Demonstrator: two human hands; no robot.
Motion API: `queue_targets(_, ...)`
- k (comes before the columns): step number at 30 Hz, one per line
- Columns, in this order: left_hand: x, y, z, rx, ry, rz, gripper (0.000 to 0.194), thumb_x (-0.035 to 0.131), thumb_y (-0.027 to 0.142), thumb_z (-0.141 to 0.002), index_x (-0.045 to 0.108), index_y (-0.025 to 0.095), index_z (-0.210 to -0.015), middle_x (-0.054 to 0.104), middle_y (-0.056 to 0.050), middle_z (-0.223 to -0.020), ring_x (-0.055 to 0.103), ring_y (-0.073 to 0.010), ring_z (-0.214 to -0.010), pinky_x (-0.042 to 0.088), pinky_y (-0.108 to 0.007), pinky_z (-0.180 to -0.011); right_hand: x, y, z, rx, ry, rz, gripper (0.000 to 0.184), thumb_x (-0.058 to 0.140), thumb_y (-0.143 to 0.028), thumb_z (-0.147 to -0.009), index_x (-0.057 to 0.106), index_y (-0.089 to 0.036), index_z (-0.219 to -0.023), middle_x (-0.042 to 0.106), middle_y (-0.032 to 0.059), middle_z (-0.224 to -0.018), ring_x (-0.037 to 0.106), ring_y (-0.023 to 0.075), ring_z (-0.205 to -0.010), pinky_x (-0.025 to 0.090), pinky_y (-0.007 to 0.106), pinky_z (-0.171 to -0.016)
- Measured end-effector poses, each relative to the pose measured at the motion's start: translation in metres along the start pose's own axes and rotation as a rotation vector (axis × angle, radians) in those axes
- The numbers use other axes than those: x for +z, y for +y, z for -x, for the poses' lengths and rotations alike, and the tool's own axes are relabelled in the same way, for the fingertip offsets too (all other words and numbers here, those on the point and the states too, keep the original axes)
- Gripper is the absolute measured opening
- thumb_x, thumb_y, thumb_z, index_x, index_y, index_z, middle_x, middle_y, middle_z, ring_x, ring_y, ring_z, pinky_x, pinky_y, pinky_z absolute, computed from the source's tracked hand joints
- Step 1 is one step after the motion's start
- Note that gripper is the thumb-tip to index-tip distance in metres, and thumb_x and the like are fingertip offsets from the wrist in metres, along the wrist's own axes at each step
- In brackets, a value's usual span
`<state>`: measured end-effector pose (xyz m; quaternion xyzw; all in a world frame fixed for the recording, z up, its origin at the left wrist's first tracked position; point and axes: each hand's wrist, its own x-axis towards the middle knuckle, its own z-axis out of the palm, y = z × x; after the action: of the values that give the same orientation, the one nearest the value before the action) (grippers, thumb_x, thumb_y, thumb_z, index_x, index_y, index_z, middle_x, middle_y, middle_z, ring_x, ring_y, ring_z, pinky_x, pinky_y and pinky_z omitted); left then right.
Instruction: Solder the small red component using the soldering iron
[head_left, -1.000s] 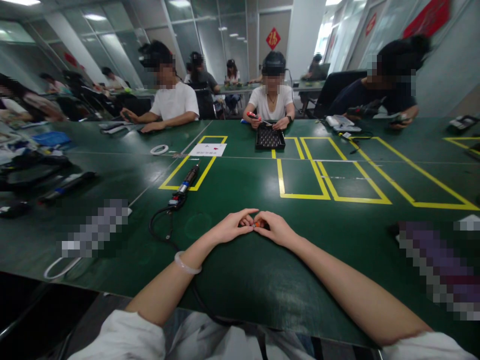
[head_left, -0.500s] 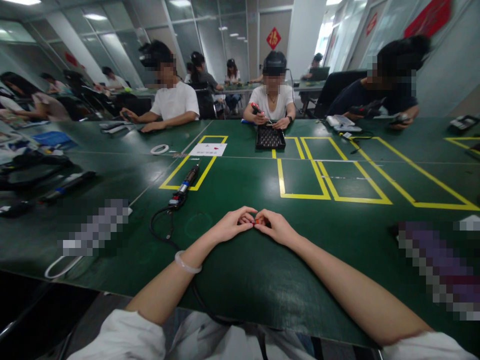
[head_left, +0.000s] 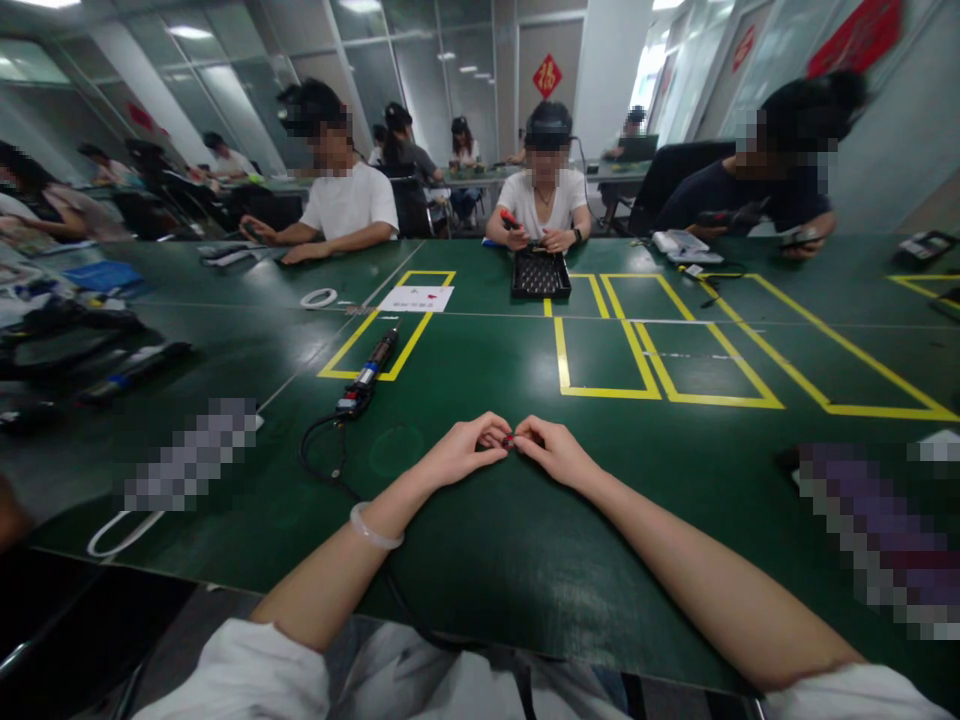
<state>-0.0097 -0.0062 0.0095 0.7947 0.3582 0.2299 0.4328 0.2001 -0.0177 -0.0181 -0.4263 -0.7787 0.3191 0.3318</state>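
Note:
Between my fingertips, just above the green table (head_left: 495, 545), is a small red and dark piece (head_left: 509, 441), too small to name. My left hand (head_left: 474, 447) pinches it from the left, its fingers curled and thumb stretched along the near side. From the other side my right hand (head_left: 553, 452) closes thumb and fingers at the piece's right end; part of the piece is hidden by the fingers. To the left of my hands lies an electric screwdriver (head_left: 367, 372), its black cable looping toward me.
Yellow tape outlines (head_left: 611, 392) mark the table. A white paper sheet (head_left: 417, 298) and a roll of white tape (head_left: 319, 298) lie farther off. Opposite, a person (head_left: 541, 190) works over a black tray (head_left: 540, 276). Blurred-out objects lie at both sides.
My right fingertips have drawn slightly apart from my left ones, and the orange that showed between them is now red. The person opposite has shifted the red-handled tool a little.

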Motion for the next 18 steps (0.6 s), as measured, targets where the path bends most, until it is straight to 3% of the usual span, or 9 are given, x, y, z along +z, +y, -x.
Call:
queue_targets(7, 0.0013, 0.0079, 0.0020, 0.071, 0.055, -0.245, 0.016, 0.055, 0.028, -0.088, 0.057, 0.021, -0.101, 0.066, -0.001, -0.096, 0.064, -0.0143, -0.089, 0.049, -0.027, -0.083, -0.0008, -0.0010, 0.0004, 0.011, -0.017, -0.039, 0.017, 0.051, -0.030, -0.092, 0.059, -0.017, -0.085, 0.063, 0.0013, -0.075, 0.056, 0.0137, -0.068, 0.042, 0.024, -0.065)
queue_targets(12, -0.0012, 0.0067, 0.0021, 0.059, 0.084, -0.226, 0.017, 0.053, 0.030, -0.089, 0.058, 0.020, -0.103, 0.067, -0.002, -0.099, 0.065, -0.0148, -0.091, 0.050, -0.028, -0.085, 0.0012, 0.0034, 0.0003, -0.001, -0.032, -0.179, 0.023, 0.058, -0.031, -0.088, 0.053, -0.019, -0.106, 0.063, -0.0007, -0.078, 0.058, 0.0127, -0.067, 0.045, 0.024, -0.065)
queue_targets(18, -0.0015, 0.0100, 0.0019, 0.051, 0.062, -0.193, 0.022, 0.053, 0.036, -0.089, 0.059, 0.020, -0.103, 0.068, -0.003, -0.098, 0.065, -0.0156, -0.092, 0.050, -0.028, -0.086, 0.0032, 0.0061, 0.0007, -0.039, -0.045, -0.193, 0.012, 0.058, -0.025, -0.086, 0.054, -0.019, -0.095, 0.061, -0.0004, -0.079, 0.056, 0.0122, -0.069, 0.045, 0.025, -0.067)
